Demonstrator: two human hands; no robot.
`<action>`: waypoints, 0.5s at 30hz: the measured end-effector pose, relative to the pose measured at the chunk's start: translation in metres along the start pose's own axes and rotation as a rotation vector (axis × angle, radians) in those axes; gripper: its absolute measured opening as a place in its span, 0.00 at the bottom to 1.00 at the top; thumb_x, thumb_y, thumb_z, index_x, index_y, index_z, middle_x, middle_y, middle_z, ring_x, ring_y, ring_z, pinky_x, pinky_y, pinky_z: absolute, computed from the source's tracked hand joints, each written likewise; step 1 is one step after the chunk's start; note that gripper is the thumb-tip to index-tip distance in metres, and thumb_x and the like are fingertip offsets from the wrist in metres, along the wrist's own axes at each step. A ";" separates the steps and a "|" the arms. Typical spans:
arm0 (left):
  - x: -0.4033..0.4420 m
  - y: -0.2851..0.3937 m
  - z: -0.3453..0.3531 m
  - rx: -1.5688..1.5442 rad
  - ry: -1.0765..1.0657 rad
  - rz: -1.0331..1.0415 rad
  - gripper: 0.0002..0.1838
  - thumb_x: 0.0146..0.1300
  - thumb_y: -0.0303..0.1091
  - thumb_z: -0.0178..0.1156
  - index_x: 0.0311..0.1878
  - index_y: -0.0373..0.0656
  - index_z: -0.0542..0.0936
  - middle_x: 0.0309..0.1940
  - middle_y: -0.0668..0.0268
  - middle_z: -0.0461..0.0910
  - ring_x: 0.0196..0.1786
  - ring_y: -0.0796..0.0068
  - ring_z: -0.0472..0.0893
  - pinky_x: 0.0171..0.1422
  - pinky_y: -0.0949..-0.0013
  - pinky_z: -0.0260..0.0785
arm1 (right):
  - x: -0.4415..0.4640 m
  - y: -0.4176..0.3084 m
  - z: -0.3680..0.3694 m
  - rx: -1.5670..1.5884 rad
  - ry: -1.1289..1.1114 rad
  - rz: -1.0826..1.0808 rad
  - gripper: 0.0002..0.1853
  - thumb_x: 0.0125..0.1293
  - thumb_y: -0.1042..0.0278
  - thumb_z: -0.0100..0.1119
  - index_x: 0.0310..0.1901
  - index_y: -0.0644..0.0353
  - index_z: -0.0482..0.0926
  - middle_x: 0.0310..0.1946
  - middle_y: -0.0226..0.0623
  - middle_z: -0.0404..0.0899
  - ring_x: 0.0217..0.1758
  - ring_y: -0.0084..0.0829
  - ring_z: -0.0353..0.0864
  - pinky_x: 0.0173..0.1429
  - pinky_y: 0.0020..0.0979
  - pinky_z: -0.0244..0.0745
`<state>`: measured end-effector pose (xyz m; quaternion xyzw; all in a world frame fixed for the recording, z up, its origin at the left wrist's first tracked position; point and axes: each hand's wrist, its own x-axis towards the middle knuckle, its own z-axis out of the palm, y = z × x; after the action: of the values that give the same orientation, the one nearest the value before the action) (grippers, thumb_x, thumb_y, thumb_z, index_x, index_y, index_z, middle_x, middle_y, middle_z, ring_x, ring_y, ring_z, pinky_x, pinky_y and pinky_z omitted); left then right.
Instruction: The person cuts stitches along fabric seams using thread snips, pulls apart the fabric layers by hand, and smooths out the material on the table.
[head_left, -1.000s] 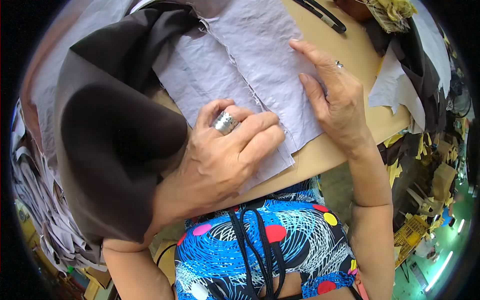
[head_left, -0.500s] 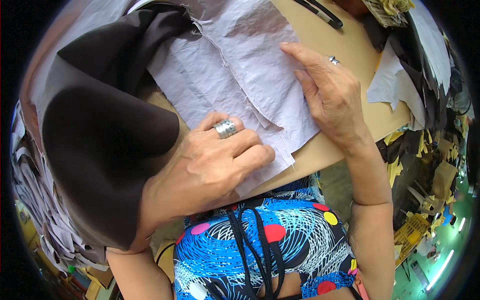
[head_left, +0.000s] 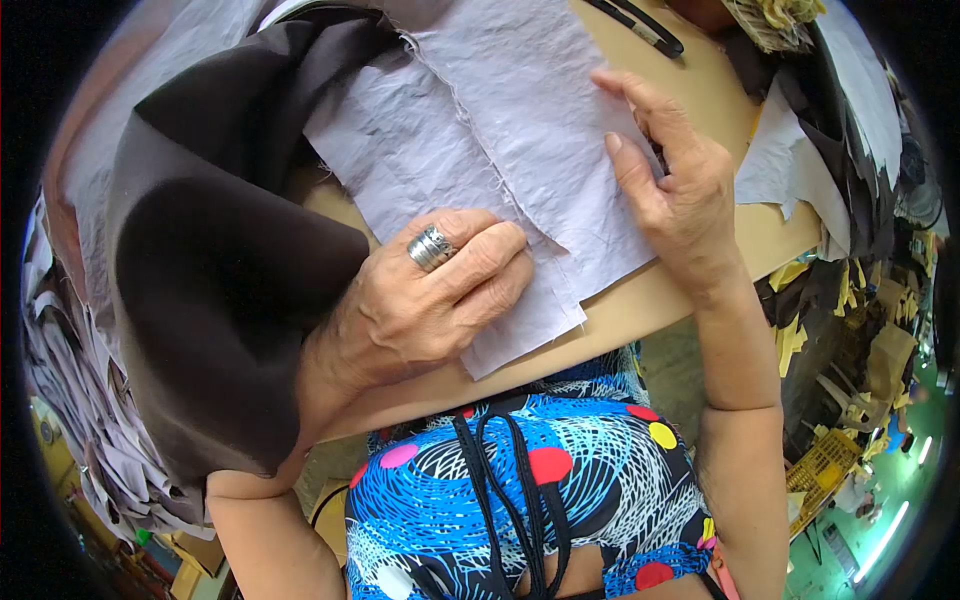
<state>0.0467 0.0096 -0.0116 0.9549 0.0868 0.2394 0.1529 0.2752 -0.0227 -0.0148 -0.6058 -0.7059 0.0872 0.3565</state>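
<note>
A wrinkled lilac-grey piece of fabric (head_left: 550,130) with a frayed seam down its middle lies on the tan tabletop (head_left: 630,310). My left hand (head_left: 450,285), with a wide silver ring, rests on its lower left part. The fingers are curled in on the cloth and their tips are hidden under the hand. At the right edge of the fabric is my right hand (head_left: 685,185), open, thumb and forefinger apart, fingertips at the cloth. Dark brown cloth (head_left: 230,250) drapes in a big fold over my left forearm and joins the lilac piece near the top.
A black pen (head_left: 640,25) lies at the table's far edge. Grey and dark scraps (head_left: 785,165) hang at the right. Heaped lilac cloth (head_left: 85,370) hangs at the left. On the floor at the right are a yellow basket (head_left: 825,465) and yellow offcuts.
My left hand has shifted slightly up, its fingers drawn in. My right hand has moved a little right, thumb and forefinger wider apart. The dark cloth has slid slightly right.
</note>
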 end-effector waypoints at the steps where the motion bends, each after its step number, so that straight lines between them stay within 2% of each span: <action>1: 0.000 0.000 0.000 0.010 0.005 -0.002 0.19 0.42 0.27 0.60 0.41 0.33 0.81 0.44 0.57 0.77 0.46 0.59 0.79 0.50 0.60 0.75 | 0.001 0.000 0.000 0.014 0.004 -0.027 0.24 0.54 0.77 0.62 0.55 0.51 0.76 0.44 0.37 0.83 0.33 0.40 0.82 0.42 0.36 0.75; 4: 0.001 0.000 0.001 -0.005 -0.007 -0.007 0.18 0.43 0.29 0.59 0.41 0.34 0.81 0.46 0.58 0.77 0.49 0.61 0.79 0.54 0.58 0.74 | 0.003 0.002 0.003 0.069 0.023 -0.110 0.25 0.55 0.79 0.61 0.56 0.51 0.75 0.45 0.39 0.82 0.34 0.39 0.82 0.44 0.36 0.74; 7: -0.004 0.001 0.003 0.139 -0.060 0.030 0.16 0.48 0.34 0.57 0.42 0.42 0.80 0.48 0.64 0.76 0.50 0.71 0.77 0.62 0.59 0.67 | 0.004 0.008 0.005 0.126 0.028 -0.142 0.25 0.56 0.80 0.60 0.56 0.51 0.75 0.43 0.40 0.82 0.34 0.39 0.82 0.44 0.36 0.73; 12: -0.002 0.002 0.001 0.096 -0.083 0.018 0.15 0.50 0.35 0.56 0.43 0.46 0.79 0.50 0.68 0.76 0.50 0.74 0.77 0.62 0.60 0.66 | 0.004 0.007 0.002 0.121 -0.033 -0.045 0.24 0.56 0.81 0.58 0.55 0.51 0.77 0.36 0.39 0.82 0.31 0.37 0.80 0.42 0.35 0.73; 15: -0.002 0.003 0.006 0.127 -0.062 0.012 0.15 0.51 0.35 0.56 0.44 0.46 0.79 0.51 0.68 0.76 0.50 0.74 0.77 0.61 0.61 0.67 | 0.005 0.007 0.004 0.159 0.006 -0.070 0.22 0.57 0.82 0.57 0.54 0.52 0.78 0.32 0.39 0.81 0.30 0.37 0.79 0.41 0.34 0.73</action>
<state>0.0483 0.0052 -0.0160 0.9702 0.0913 0.2045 0.0930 0.2785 -0.0153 -0.0199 -0.5507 -0.7164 0.1288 0.4085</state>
